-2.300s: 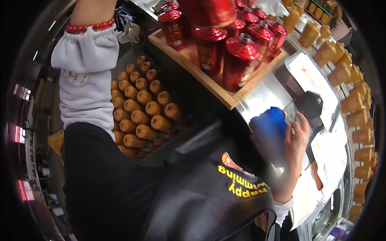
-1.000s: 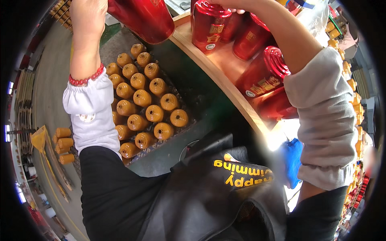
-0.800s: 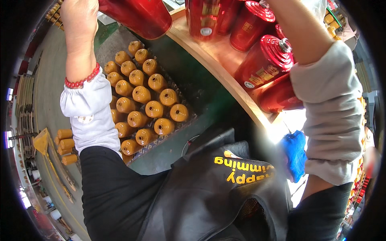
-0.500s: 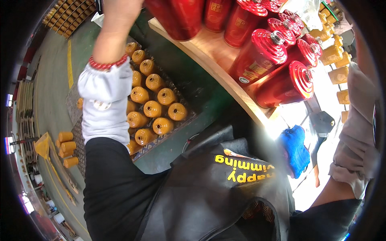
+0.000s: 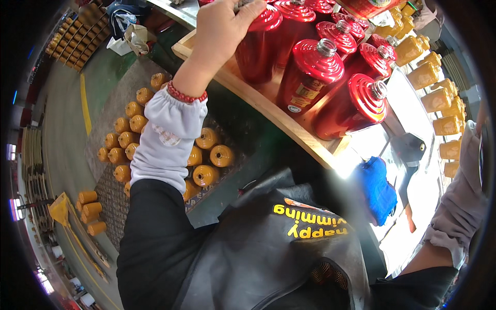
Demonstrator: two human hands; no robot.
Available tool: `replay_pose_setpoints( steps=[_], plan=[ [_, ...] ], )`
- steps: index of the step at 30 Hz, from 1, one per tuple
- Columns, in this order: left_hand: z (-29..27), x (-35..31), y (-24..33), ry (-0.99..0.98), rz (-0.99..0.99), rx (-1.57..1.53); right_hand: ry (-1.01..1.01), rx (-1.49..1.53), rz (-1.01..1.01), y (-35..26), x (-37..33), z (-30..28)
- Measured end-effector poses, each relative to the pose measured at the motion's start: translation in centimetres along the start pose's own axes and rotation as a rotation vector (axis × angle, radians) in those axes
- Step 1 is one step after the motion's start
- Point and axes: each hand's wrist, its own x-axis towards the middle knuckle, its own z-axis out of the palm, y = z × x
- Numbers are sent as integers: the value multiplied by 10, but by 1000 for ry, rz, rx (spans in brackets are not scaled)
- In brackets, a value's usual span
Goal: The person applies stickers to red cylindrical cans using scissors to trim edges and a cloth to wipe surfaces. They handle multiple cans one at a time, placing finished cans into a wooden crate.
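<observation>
My left hand reaches up to the wooden tray, its fingers closed over the neck of a red bottle that stands at the tray's left side. Glossy red bottles with ribbed shoulders fill the tray, among them a front one with a gold label and a tilted one in the near corner. Their bare glass necks show. At the top edge, another red bottle is cut off by the frame. Only my right forearm in a grey sleeve shows at the right rim; the right hand is out of view.
Orange bottles stand on a dark patterned mat on the floor at left, and more orange bottles line the right. A blue cloth lies on the bright bench beside a dark metal tool. A yellow scoop lies far left.
My left hand has come down and right, from the top edge onto a bottle in the tray. The large red bottle at the top left has shifted out of its earlier place. Another bottle now shows at top right.
</observation>
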Motion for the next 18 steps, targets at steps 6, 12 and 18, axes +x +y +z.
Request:
replay_pose_setpoints(
  steps=[6, 12, 18],
  plan=[
    [9, -5, -6, -102, 96, 55, -1, 3, 32, 14, -23, -16],
    [16, 6, -3, -155, 115, 158, -4, -4, 83, 25, -53, -33],
    [15, 11, 3, -191, 86, 210, 8, 8, 130, 36, -90, -49]
  ],
)
